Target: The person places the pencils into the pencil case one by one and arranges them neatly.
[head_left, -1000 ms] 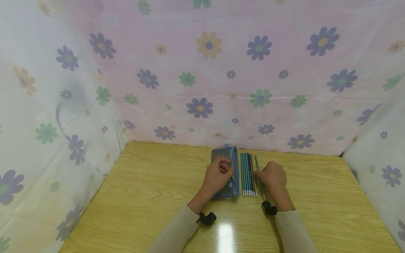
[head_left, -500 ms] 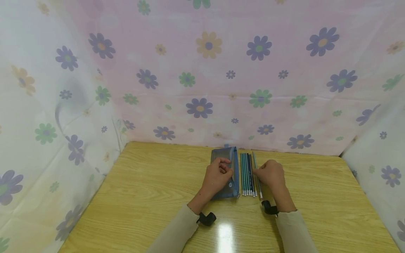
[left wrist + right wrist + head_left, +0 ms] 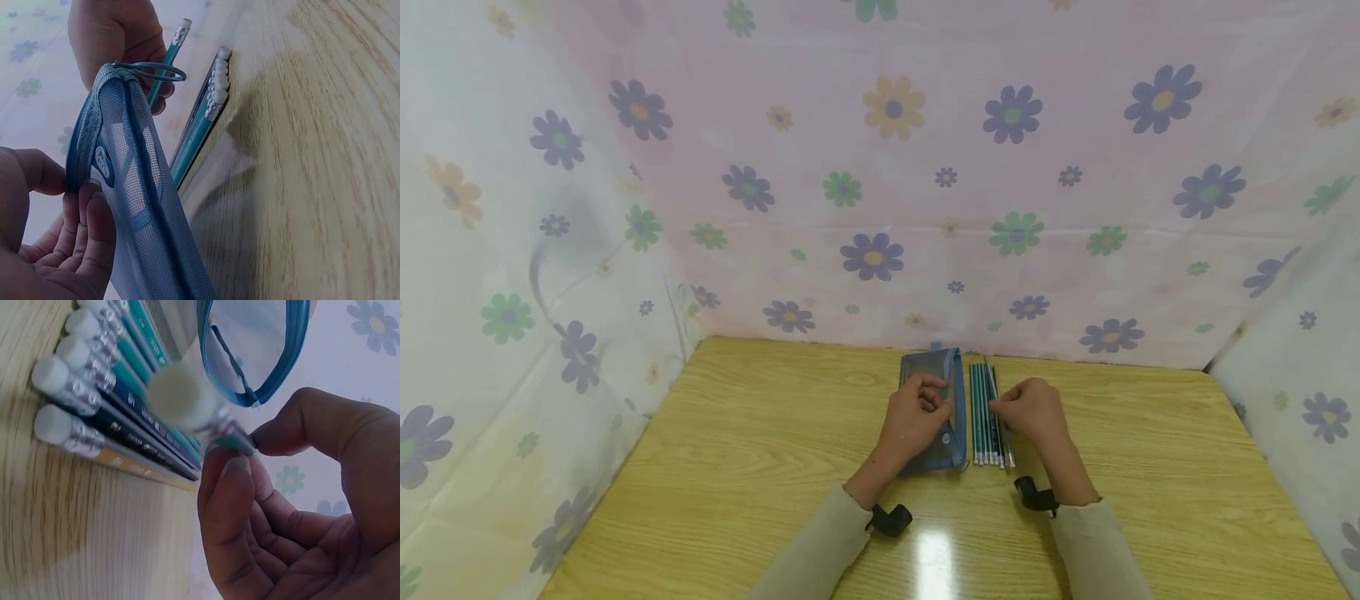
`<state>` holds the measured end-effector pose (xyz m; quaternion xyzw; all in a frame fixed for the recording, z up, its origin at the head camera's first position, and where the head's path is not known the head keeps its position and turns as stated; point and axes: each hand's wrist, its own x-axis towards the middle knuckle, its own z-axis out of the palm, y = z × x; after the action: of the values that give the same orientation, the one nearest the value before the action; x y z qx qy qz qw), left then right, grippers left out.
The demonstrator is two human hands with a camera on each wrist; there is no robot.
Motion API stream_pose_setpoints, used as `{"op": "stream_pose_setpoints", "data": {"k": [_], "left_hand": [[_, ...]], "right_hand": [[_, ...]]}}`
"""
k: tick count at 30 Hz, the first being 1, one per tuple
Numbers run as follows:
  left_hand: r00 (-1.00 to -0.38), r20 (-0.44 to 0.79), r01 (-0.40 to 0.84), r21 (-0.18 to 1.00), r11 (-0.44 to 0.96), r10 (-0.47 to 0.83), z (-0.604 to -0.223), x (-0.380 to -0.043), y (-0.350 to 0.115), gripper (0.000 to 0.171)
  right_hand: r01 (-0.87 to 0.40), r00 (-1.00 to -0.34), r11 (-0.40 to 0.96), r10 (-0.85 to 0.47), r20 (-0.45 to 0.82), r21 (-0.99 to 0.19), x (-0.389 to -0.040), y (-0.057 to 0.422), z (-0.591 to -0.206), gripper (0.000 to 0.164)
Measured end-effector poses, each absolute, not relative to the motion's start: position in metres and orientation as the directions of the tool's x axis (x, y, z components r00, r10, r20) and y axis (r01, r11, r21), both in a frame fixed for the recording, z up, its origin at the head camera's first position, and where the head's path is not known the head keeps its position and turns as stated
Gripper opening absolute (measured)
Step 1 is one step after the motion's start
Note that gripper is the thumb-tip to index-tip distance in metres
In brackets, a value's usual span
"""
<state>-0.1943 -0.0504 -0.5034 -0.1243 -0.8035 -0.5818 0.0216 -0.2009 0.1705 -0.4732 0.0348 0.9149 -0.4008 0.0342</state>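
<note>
My left hand (image 3: 916, 421) pinches the zip edge of a blue mesh pencil case (image 3: 144, 194) between thumb and fingers. In the left wrist view its side stands up off the table, and a ring hangs at the zip end. My right hand (image 3: 1036, 410) pinches a green pencil (image 3: 181, 400) with a white eraser, its eraser end toward the right wrist camera. That pencil slants over the right side of a row of pencils (image 3: 980, 417) beside the case. Green, dark and one yellow pencil (image 3: 128, 461) lie in the row, erasers toward me.
The wood-grain table (image 3: 760, 450) runs up to a flowered cloth backdrop (image 3: 820, 208) at the back, with more cloth at both sides. A black wrist mount (image 3: 891, 520) sits below the left hand, and another mount (image 3: 1036, 494) below the right.
My right hand has moved left with the green pencil, from right of the row to over its right side. The left hand and the pencil case have stayed in place.
</note>
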Motion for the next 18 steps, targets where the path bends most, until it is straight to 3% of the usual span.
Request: {"op": "stream_pose_setpoints", "data": {"k": [18], "left_hand": [[-0.968,0.178,0.225,0.925,0.305,0.176,-0.500,-0.193,-0.051,0.027]], "right_hand": [[0.110,-0.993,0.541,0.026,-0.115,-0.834,-0.204,0.154,-0.480,0.020]]}}
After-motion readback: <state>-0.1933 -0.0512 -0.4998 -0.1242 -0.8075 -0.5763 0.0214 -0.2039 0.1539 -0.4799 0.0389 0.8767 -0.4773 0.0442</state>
